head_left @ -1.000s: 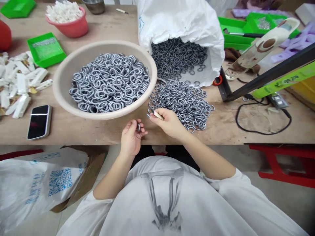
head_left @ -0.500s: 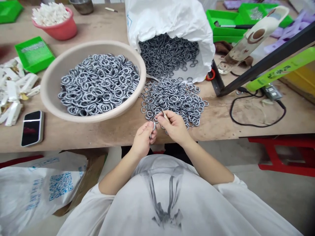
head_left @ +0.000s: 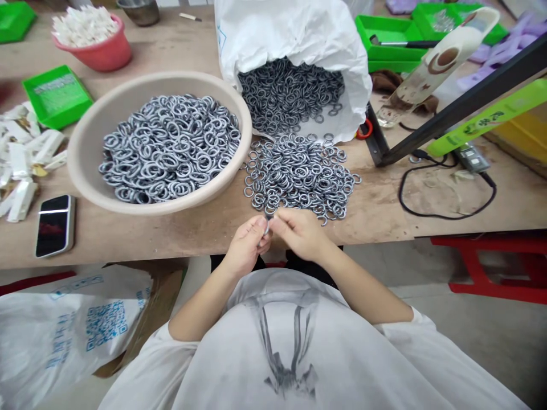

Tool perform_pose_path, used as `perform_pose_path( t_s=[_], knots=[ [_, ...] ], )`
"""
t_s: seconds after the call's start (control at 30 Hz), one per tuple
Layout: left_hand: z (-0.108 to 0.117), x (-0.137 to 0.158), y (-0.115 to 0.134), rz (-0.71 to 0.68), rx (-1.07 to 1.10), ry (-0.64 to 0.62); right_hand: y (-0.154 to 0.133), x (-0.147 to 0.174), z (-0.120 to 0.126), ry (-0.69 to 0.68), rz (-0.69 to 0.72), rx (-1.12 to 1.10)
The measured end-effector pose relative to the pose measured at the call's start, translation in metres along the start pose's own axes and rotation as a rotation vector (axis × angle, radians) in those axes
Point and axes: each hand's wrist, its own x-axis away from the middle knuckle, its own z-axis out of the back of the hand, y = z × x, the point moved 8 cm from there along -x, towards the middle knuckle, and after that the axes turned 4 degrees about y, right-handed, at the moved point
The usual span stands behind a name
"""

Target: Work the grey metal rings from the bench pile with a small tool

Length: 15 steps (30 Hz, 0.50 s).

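My left hand (head_left: 248, 244) pinches a grey ring (head_left: 266, 229) between thumb and fingers at the table's front edge. Right against it, my right hand (head_left: 299, 230) is closed, its thumb touching the ring. A slim tan-handled tool shows in that hand half a second earlier; now the fingers mostly hide it. Just beyond both hands lies a loose pile of grey rings (head_left: 305, 176). A wide beige basin (head_left: 77, 154) full of similar rings stands to the left. Behind the pile, a white sack (head_left: 294, 31) lies open with more rings inside.
On the left are a phone (head_left: 53, 226), white plastic parts (head_left: 20, 159), a green tray (head_left: 81, 99) and a pink bowl (head_left: 102, 57). At right stand a dark metal frame (head_left: 448, 117), a clear bottle (head_left: 440, 62) and a looped black cable (head_left: 436, 216).
My right hand has come down and left against the left hand, its fingers now covering the tan-handled tool. The left hand keeps the ring, slightly lower.
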Motion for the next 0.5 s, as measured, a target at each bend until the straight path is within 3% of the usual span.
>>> perform_pose_path(
  t_s=[0.1,0.3,0.5],
  knots=[
    [-0.003,0.008,0.003,0.002,-0.029,-0.101,0.024,-0.013,0.004,0.054,-0.154,0.098],
    [0.046,0.006,0.019,-0.098,0.008,0.204,0.011,-0.038,-0.015,-0.017,-0.073,0.514],
    [0.074,0.002,0.020,-0.089,0.057,0.354,0.007,-0.054,-0.032,-0.116,-0.049,0.725]
  ],
)
